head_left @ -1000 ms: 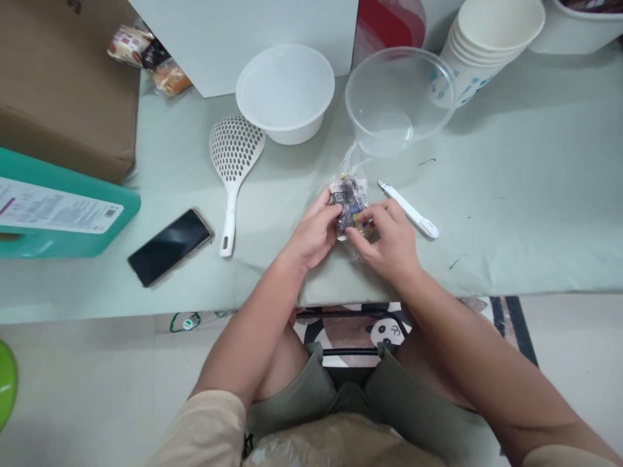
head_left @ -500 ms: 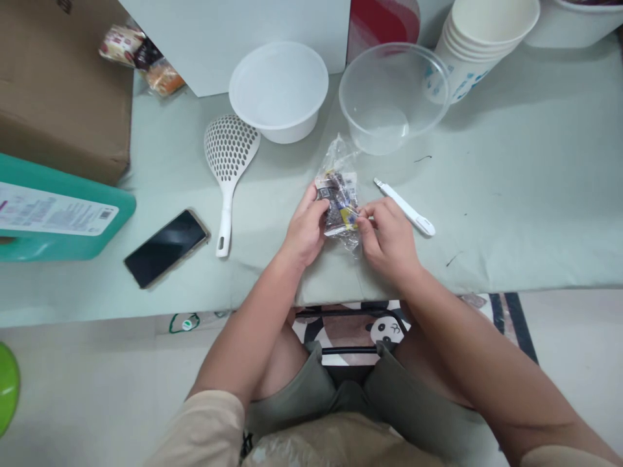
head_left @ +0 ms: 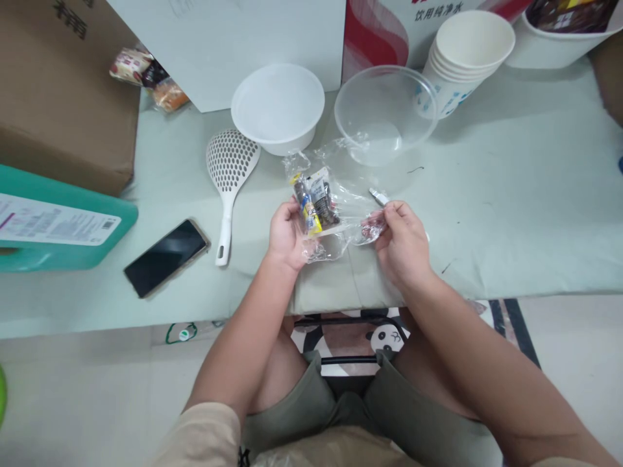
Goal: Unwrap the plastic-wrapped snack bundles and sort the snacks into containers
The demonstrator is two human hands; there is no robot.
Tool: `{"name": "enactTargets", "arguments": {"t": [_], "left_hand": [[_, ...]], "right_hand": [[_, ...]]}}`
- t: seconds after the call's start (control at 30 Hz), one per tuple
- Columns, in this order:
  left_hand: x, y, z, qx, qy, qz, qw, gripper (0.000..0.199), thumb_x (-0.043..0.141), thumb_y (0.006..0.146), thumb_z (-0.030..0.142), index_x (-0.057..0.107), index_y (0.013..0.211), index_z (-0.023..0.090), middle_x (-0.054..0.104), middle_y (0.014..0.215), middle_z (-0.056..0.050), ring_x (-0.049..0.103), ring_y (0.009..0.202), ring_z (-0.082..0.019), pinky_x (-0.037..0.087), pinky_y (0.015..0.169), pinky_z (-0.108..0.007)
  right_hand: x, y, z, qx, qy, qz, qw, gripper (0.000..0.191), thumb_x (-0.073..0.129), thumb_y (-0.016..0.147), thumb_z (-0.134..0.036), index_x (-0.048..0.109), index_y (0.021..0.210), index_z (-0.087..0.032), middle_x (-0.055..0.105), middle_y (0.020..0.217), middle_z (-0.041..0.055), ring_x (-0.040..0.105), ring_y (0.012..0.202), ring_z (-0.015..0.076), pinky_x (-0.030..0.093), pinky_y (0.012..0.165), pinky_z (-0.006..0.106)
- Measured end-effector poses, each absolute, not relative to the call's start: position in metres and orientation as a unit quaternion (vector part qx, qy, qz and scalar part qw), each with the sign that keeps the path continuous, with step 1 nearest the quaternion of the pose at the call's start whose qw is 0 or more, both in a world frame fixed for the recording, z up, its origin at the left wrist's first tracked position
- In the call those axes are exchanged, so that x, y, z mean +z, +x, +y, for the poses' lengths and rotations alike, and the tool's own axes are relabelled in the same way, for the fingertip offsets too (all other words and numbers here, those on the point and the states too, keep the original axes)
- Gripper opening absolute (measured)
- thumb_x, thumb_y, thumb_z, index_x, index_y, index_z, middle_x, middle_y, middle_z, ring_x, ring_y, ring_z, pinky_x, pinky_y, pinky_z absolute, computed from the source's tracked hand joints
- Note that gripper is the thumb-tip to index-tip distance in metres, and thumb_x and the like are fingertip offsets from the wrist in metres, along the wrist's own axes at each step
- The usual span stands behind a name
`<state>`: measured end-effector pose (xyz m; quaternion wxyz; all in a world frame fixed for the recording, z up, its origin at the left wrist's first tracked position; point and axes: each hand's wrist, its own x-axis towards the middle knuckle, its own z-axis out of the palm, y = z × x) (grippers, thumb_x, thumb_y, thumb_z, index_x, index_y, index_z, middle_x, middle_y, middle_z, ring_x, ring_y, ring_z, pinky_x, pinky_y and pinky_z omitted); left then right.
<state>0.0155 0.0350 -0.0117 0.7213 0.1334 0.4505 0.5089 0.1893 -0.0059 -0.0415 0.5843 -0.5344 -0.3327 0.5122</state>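
Packets [head_left: 316,201] with dark contents are grasped by the left hand [head_left: 288,235], on the near side of the clear bowl [head_left: 377,139] and a little to its left, while the right hand [head_left: 403,243] pinches loose clear film [head_left: 353,207], which spreads between both hands. To the left of this bowl are the white bowl [head_left: 277,107], then the slotted scoop [head_left: 230,159], and the phone [head_left: 166,257] lies farther left and nearer to the person; on its right side stand stacked paper cups [head_left: 450,84].
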Motion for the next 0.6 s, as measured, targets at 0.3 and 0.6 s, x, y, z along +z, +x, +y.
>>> {"name": "enactTargets", "arguments": {"t": [0.3,0.6], "left_hand": [[-0.016,0.025,0.017,0.472,0.315,0.415,0.712,0.073,0.097,0.056,0.043,0.055,0.112,0.024,0.072,0.104,-0.002,0.073,0.096,-0.021,0.058,0.087,-0.033],[-0.022,0.028,0.019,0.463,0.329,0.455,0.686,0.063,0.083,0.066,0.032,0.057,0.123,0.023,0.075,0.117,-0.006,0.070,0.120,-0.028,0.055,0.103,-0.038]], "right_hand": [[-0.030,0.186,-0.015,0.473,-0.529,-0.438,0.552,0.044,0.069,0.085,-0.043,0.040,0.115,-0.031,0.058,0.106,0.0017,0.068,0.090,0.0159,0.060,0.072,0.030],[-0.019,0.184,-0.017,0.496,-0.532,-0.465,0.505,0.035,0.064,0.086,-0.027,0.044,0.114,-0.029,0.048,0.078,-0.0063,0.051,0.062,0.0105,0.047,0.058,0.026]]}}
